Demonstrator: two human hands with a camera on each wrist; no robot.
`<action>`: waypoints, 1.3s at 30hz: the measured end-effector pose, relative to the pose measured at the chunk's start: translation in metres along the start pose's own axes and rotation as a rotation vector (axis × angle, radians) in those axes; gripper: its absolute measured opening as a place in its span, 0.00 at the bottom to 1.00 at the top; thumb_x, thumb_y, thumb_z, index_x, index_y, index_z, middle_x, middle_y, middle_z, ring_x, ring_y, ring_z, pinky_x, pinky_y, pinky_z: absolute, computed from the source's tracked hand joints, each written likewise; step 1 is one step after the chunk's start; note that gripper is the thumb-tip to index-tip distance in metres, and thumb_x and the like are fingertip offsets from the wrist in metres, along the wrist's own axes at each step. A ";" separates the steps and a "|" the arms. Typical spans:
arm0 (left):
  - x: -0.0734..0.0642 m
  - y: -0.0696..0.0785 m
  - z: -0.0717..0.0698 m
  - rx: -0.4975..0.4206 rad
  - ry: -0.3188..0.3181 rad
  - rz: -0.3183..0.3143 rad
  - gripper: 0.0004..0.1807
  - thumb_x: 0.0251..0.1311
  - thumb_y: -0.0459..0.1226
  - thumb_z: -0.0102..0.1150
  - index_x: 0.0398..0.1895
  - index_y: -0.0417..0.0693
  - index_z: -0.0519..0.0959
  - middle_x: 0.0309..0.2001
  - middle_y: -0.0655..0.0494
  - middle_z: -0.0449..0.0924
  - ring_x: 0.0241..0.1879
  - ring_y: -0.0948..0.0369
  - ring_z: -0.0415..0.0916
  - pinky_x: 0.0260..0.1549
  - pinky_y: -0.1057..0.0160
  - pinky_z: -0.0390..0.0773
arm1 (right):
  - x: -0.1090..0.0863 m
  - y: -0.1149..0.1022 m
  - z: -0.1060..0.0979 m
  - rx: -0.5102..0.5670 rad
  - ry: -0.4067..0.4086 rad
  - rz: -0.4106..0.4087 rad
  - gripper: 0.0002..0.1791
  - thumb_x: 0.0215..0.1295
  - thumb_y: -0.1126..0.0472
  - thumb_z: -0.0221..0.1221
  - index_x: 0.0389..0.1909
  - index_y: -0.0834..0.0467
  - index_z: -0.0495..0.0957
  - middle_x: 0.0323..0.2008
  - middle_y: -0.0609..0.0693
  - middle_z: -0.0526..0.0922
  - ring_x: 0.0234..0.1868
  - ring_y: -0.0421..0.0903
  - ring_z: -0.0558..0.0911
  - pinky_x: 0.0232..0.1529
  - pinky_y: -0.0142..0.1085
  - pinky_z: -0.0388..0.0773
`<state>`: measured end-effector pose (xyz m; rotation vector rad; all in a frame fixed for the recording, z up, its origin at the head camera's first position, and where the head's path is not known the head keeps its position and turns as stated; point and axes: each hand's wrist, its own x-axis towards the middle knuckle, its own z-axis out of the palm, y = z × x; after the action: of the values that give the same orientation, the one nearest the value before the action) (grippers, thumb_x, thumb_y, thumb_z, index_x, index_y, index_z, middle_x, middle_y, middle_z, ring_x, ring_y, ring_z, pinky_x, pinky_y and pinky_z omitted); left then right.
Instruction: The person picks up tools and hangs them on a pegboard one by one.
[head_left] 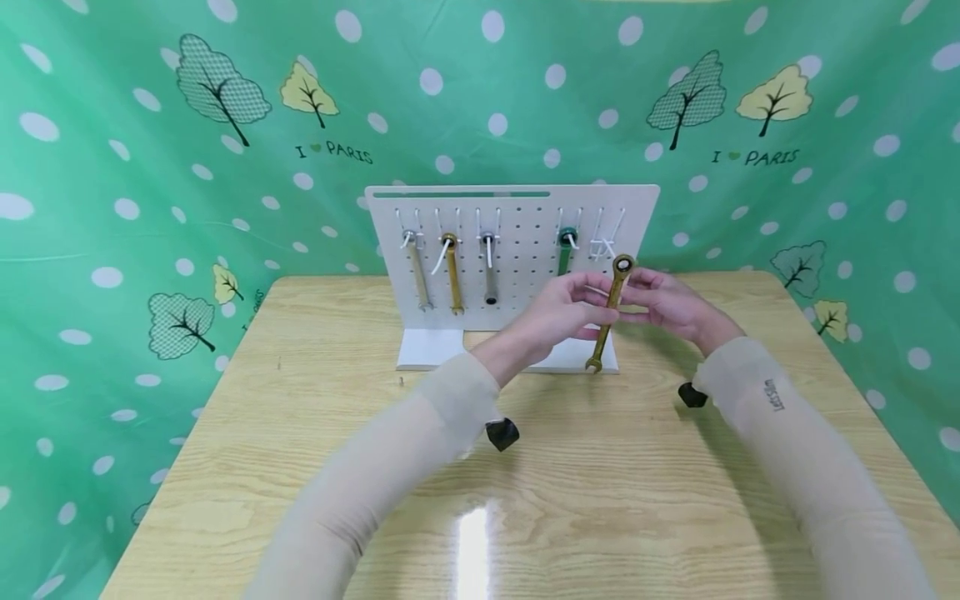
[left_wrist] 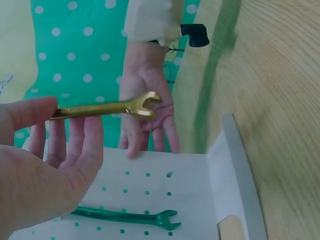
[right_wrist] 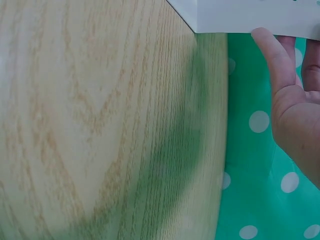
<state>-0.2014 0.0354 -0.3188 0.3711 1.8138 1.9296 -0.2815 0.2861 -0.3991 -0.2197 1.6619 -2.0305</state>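
Note:
My left hand (head_left: 551,315) pinches a gold combination wrench (head_left: 602,337) between thumb and fingers, in front of the pegboard's right side. The wrench is nearly upright, ring end up and open end down. In the left wrist view the open jaw of the gold wrench (left_wrist: 105,108) points away from the left hand (left_wrist: 45,180). Just behind it is my right hand (head_left: 671,307), fingers loosely extended, at the right edge of the white pegboard (head_left: 528,275). The right wrist view shows part of the right hand (right_wrist: 300,117), fingertips at the board's edge.
On the pegboard's hooks hang several wrenches: a silver one (head_left: 418,271), a gold one (head_left: 453,275), another silver one (head_left: 490,275) and a green one (head_left: 565,260). A bare white hook (head_left: 602,247) is at the right. The board's white base (head_left: 431,350) stands on the wooden table (head_left: 315,417).

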 end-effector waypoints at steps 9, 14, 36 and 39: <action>0.007 -0.013 0.002 0.014 0.065 -0.004 0.09 0.65 0.35 0.68 0.46 0.49 0.80 0.41 0.53 0.82 0.41 0.57 0.83 0.40 0.60 0.86 | -0.002 -0.001 0.000 -0.019 0.006 0.001 0.07 0.77 0.69 0.52 0.50 0.58 0.75 0.46 0.52 0.81 0.49 0.47 0.84 0.58 0.45 0.80; 0.010 -0.021 0.000 0.029 0.083 -0.011 0.10 0.67 0.39 0.67 0.48 0.50 0.81 0.43 0.56 0.83 0.45 0.59 0.82 0.46 0.59 0.84 | -0.001 0.001 0.001 -0.049 0.036 0.015 0.07 0.77 0.67 0.54 0.50 0.57 0.75 0.47 0.52 0.81 0.52 0.50 0.83 0.63 0.51 0.74; 0.026 -0.080 -0.009 0.000 0.115 -0.220 0.22 0.72 0.51 0.58 0.62 0.51 0.79 0.58 0.48 0.81 0.59 0.48 0.78 0.59 0.46 0.78 | 0.000 0.001 0.001 -0.054 0.044 0.006 0.12 0.76 0.66 0.55 0.56 0.55 0.77 0.48 0.51 0.80 0.54 0.50 0.81 0.65 0.54 0.70; 0.026 -0.086 -0.009 -0.029 0.117 -0.212 0.23 0.73 0.49 0.57 0.63 0.48 0.78 0.59 0.46 0.81 0.57 0.47 0.79 0.58 0.46 0.79 | -0.001 0.000 0.000 -0.021 0.003 -0.003 0.11 0.76 0.67 0.55 0.55 0.56 0.77 0.48 0.51 0.81 0.54 0.50 0.82 0.64 0.52 0.71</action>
<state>-0.2160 0.0424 -0.4077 0.0531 1.8153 1.8604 -0.2809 0.2867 -0.3991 -0.2267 1.6864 -2.0171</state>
